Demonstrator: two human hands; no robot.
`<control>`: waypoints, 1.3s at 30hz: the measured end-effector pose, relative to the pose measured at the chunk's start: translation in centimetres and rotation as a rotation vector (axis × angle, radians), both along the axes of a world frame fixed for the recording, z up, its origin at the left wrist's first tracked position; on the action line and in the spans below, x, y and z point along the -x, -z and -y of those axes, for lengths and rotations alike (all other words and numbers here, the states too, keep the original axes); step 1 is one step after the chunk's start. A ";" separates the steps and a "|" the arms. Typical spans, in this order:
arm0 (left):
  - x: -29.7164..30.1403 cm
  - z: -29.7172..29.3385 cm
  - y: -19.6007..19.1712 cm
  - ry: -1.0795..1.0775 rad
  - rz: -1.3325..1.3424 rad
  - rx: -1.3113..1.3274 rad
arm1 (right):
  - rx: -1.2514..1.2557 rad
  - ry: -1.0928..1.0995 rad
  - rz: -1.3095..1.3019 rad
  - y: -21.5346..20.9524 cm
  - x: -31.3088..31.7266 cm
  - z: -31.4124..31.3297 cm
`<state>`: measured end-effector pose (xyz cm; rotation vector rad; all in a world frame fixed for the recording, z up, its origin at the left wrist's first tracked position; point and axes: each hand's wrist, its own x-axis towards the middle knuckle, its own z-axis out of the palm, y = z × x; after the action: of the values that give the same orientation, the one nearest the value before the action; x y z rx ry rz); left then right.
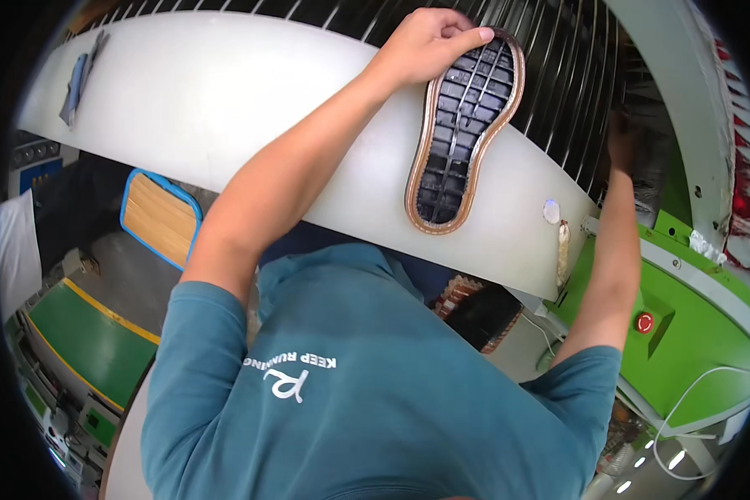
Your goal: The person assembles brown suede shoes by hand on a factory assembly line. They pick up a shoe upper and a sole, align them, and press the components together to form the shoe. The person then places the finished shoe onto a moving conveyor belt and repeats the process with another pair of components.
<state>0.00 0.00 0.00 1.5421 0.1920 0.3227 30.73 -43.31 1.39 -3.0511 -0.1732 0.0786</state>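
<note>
The sole [468, 125] crosses the worktop's [225, 100] far edge, its long axis slanting toward the near edge. The left hand [432, 43], nearer, has fingers [478, 38] pinched on its far end; the right hand [620, 148] is beyond the right end, fingers too dark to tell.

Fisheye head cam, L of pr, looks down, near, over shirt [392, 400] & tbl [225, 100].
</note>
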 end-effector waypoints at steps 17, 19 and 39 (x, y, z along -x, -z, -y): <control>-0.8 0.0 0.2 -0.021 -0.006 -0.129 | 0.167 -0.116 0.015 5.9 -6.0 6.2; -0.8 0.3 0.3 0.008 0.021 -0.089 | 0.291 -0.386 0.316 4.4 -6.9 10.8; 1.3 -2.2 0.7 0.217 0.256 0.769 | -2.126 -0.115 -0.690 -1.3 27.9 -11.0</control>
<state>-1.29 2.23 -0.73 0.7425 -0.0559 0.2303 2.82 -32.30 2.66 -0.8101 -0.1682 0.5019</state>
